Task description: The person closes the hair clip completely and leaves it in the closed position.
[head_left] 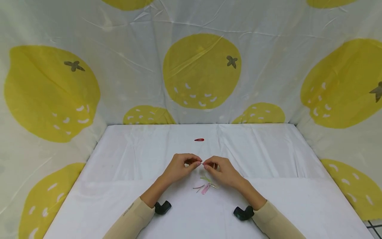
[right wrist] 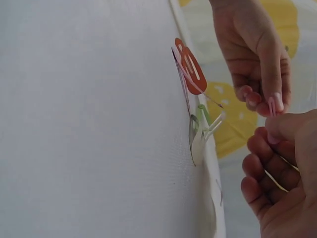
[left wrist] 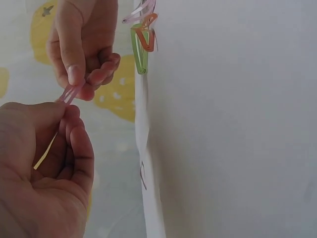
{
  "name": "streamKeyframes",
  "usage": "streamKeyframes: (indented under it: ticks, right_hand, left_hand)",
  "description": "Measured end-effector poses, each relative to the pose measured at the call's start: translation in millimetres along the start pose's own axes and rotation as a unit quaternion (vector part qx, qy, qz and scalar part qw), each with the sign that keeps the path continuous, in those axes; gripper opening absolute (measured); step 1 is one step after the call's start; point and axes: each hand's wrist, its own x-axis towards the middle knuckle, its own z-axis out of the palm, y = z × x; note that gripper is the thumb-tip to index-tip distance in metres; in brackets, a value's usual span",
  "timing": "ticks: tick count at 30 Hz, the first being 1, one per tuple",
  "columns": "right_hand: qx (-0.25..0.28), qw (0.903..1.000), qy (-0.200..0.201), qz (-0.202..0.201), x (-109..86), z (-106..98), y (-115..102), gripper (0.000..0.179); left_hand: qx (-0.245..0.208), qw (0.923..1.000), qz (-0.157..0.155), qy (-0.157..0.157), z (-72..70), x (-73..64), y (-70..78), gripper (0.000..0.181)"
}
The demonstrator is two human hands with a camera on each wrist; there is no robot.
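A small pink snap hair clip [left wrist: 70, 94] is stretched between the two hands, above the table. The left hand [head_left: 180, 167] pinches one end between thumb and forefinger. The right hand [head_left: 223, 170] pinches the opposite end, its thumb over the clip [right wrist: 272, 107] in the right wrist view. The fingertips almost meet, covering both ends. Just below the hands, a loose pile of hair clips lies on the white cloth: a green one [left wrist: 140, 52], an orange one [right wrist: 193, 72], a pink one [head_left: 205, 189] and a whitish one [right wrist: 198, 146].
Beyond the hands, a red hair clip [head_left: 199, 139] lies alone on the white table cloth [head_left: 143, 146]. A lemon-print curtain [head_left: 134, 66] rises behind the table and along both sides. Dark wrist devices [head_left: 162, 207] sit near the sleeve cuffs.
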Motion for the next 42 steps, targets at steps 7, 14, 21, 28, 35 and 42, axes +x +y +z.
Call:
streamKeyframes:
  ticks: [7,14,21,28,35,42]
  right_hand:
    - [-0.003,0.9992,0.037,-0.015,10.0,-5.7,1.3,0.012]
    - [-0.004,0.9972,0.071,-0.02,17.2,-10.3,-1.7,0.011]
    - [0.0,0.9968,0.08,-0.006,23.3,-11.7,-1.6,0.012]
    - [0.002,0.9956,0.093,-0.009,27.1,-12.3,-0.8,0.011]
    - [0.002,0.9937,0.111,-0.018,31.8,-15.0,-1.5,0.009]
    - [-0.003,0.992,0.126,-0.003,41.0,-20.0,-1.3,0.011]
  left_hand:
    - [0.011,0.9998,-0.008,0.016,-3.7,9.3,2.2,0.012]
    - [0.009,0.9996,-0.006,0.025,-6.7,16.2,1.2,0.012]
    - [0.006,0.9992,-0.004,0.038,-11.0,21.8,-0.7,0.017]
    - [-0.011,0.999,-0.014,0.041,-13.1,24.6,-0.6,0.023]
    - [0.0,0.9991,-0.005,0.042,-14.7,32.0,0.3,0.027]
    - [0.001,0.9986,0.003,0.053,-19.9,43.6,6.0,0.024]
